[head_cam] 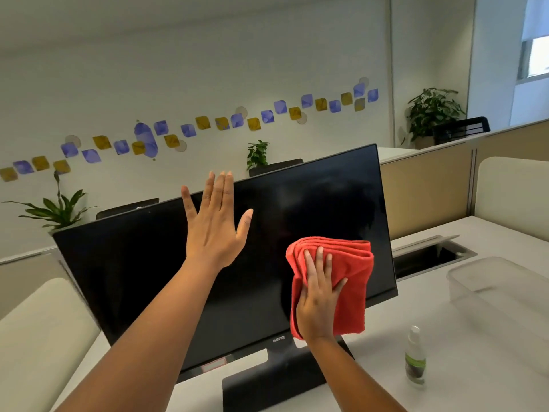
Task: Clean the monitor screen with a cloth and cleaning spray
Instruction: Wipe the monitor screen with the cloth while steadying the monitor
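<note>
The wide black flat-panel monitor (166, 281) stood on its dark stand at the middle of the white bench (463, 367), its dark screen tilted back slightly and switched off, which probably made smears easier to see. Against the screen's lower right part the right hand (318, 304) pressed a folded red microfibre cloth (350, 281), fingers (319, 263) spread flat over the fabric rather than gripping it, seemingly to spread pressure for wiping. The left hand (214, 230) was raised before the screen's upper middle, fingers open wide and holding nothing; whether it touched the glass or the top edge to steady the panel could not be told. The small clear spray bottle with a green label (415, 361) stood upright on the bench just right of the stand, within reach. A clear plastic tub (499, 289) sat nearer the bench's right edge.
</note>
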`<act>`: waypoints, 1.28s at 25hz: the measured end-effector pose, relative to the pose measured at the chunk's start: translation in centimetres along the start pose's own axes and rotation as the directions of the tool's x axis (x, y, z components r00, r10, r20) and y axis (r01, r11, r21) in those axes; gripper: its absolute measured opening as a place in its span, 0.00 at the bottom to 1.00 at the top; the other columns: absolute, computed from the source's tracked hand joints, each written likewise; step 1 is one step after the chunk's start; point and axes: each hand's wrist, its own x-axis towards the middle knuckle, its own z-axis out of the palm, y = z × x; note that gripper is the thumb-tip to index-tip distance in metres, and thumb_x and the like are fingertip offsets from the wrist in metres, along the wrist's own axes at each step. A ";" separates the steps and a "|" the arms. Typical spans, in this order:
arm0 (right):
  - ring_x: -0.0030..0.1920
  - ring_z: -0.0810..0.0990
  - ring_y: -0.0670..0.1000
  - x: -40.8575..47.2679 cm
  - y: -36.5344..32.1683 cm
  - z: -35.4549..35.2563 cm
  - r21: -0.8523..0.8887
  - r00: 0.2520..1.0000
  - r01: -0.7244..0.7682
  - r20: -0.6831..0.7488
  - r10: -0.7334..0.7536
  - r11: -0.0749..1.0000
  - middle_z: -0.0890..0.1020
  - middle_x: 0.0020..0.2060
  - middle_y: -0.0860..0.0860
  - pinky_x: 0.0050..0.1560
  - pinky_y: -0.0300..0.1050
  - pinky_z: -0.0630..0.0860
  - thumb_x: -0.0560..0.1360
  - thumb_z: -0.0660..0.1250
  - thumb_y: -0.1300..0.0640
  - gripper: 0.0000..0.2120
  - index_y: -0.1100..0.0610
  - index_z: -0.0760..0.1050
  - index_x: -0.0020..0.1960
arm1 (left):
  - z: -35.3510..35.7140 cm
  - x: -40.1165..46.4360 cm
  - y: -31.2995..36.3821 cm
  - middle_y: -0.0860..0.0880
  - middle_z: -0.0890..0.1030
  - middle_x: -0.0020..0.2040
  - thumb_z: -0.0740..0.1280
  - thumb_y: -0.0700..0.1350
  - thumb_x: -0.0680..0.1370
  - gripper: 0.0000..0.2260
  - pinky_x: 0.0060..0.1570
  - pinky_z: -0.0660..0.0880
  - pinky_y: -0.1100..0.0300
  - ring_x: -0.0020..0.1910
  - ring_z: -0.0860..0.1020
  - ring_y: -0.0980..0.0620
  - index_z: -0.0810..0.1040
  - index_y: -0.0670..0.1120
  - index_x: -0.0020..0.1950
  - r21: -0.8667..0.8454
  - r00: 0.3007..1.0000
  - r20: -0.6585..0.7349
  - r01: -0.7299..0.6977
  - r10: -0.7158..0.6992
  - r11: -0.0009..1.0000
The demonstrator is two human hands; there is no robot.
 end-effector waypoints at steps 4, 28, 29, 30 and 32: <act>0.72 0.57 0.56 3.8 -2.8 -2.3 0.208 0.992 -0.035 -0.114 0.060 0.978 0.60 0.70 0.49 0.65 0.73 0.55 0.81 0.40 0.46 0.24 0.53 0.55 0.73 | -1.1 -3.3 -7.8 0.48 0.43 0.76 0.43 0.60 0.74 0.32 0.66 0.27 0.48 0.74 0.39 0.50 0.39 0.47 0.73 0.014 0.976 -0.083 0.203 -0.201 0.979; 0.75 0.36 0.50 3.5 -20.1 5.4 -0.080 0.954 0.277 -0.094 -0.284 0.958 0.56 0.74 0.52 0.66 0.69 0.34 0.76 0.51 0.43 0.31 0.54 0.49 0.75 | -2.9 -7.9 -18.1 0.45 0.57 0.75 0.46 0.58 0.75 0.30 0.70 0.41 0.43 0.74 0.49 0.50 0.55 0.44 0.73 -0.211 0.934 0.024 0.353 -0.356 0.912; 0.74 0.34 0.49 3.0 -20.9 5.8 -0.084 0.948 0.303 -0.081 -0.309 0.949 0.55 0.74 0.51 0.65 0.69 0.34 0.76 0.50 0.43 0.31 0.54 0.48 0.75 | -3.0 -8.0 -18.2 0.45 0.57 0.75 0.45 0.58 0.74 0.30 0.70 0.41 0.43 0.74 0.49 0.50 0.55 0.44 0.73 -0.219 0.935 0.024 0.351 -0.354 0.911; 0.74 0.33 0.49 2.5 -21.7 6.2 -0.082 0.942 0.322 -0.071 -0.328 0.943 0.55 0.74 0.50 0.65 0.70 0.34 0.76 0.50 0.43 0.30 0.54 0.49 0.75 | -3.1 -8.0 -18.3 0.45 0.58 0.74 0.44 0.60 0.74 0.32 0.70 0.41 0.43 0.74 0.49 0.50 0.55 0.44 0.73 -0.226 0.936 0.022 0.347 -0.351 0.910; 0.74 0.34 0.49 1.6 -23.0 6.7 -0.073 0.928 0.365 -0.048 -0.368 0.928 0.57 0.75 0.50 0.65 0.70 0.35 0.77 0.50 0.44 0.29 0.54 0.51 0.75 | -3.3 -7.9 -18.5 0.45 0.59 0.74 0.41 0.62 0.72 0.34 0.70 0.41 0.43 0.74 0.50 0.51 0.56 0.44 0.73 -0.237 0.941 0.021 0.332 -0.337 0.913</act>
